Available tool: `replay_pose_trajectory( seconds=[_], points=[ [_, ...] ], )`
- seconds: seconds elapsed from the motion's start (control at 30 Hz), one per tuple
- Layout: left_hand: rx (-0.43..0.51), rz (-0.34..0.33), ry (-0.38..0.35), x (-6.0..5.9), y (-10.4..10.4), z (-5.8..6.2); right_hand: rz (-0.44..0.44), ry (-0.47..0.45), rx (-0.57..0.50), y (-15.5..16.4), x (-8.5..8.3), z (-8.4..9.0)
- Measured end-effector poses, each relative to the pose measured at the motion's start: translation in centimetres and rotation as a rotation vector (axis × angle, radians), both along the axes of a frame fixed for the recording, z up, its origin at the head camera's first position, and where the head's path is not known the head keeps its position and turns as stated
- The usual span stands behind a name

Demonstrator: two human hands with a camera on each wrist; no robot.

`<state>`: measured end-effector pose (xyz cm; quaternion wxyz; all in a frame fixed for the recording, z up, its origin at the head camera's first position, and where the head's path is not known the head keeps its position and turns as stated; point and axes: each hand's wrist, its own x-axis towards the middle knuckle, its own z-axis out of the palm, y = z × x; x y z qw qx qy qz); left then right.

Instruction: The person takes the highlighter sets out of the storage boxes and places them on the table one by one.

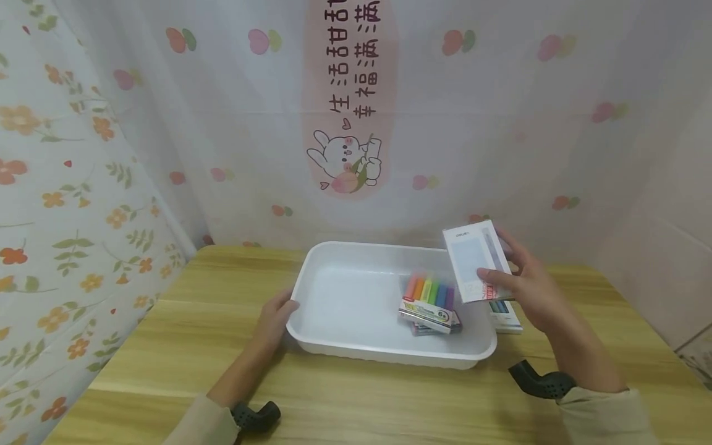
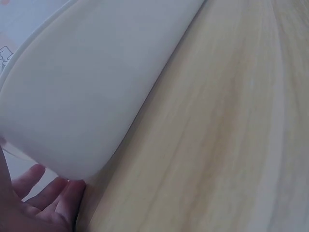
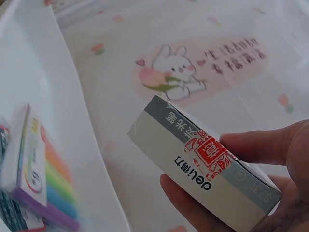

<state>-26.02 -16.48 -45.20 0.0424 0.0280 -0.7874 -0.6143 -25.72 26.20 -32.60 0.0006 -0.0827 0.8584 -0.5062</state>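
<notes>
My right hand (image 1: 528,284) pinches a white highlighter box (image 1: 471,258) above the right end of a white plastic tray (image 1: 356,349). A red sticker and "deli" lettering show on the box (image 3: 198,169) in the right wrist view. Inside the tray, towards its right, a clear pack of rainbow-coloured highlighters (image 1: 428,300) lies on top of a darker pack (image 1: 423,330). My left hand (image 1: 274,318) holds the tray's left rim, thumb over the edge. Its fingers (image 2: 67,205) touch the tray's outer side in the left wrist view.
On the wooden table (image 1: 356,408), another white box (image 1: 505,318) lies just right of the tray, partly hidden by the tray and my right hand. A printed curtain (image 1: 233,123) hangs behind the table, and a floral one (image 1: 67,210) hangs on the left.
</notes>
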Motion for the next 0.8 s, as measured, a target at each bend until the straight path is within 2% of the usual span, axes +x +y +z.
replay_pose_trajectory(
  seconds=[0.23, 0.5, 0.8],
  points=[
    [-0.013, -0.011, -0.016, -0.2, 0.0, 0.0, -0.015, 0.008, -0.073, 4.0, -1.3, -0.6],
    [-0.047, -0.043, 0.005, 0.0, -0.3, 0.3, -0.047, -0.001, -0.050, 7.2, -2.1, -2.0],
    [-0.084, -0.009, 0.016, -0.2, -0.2, 0.4, -0.070, -0.064, -0.050, 9.4, -2.6, -3.3]
  ],
)
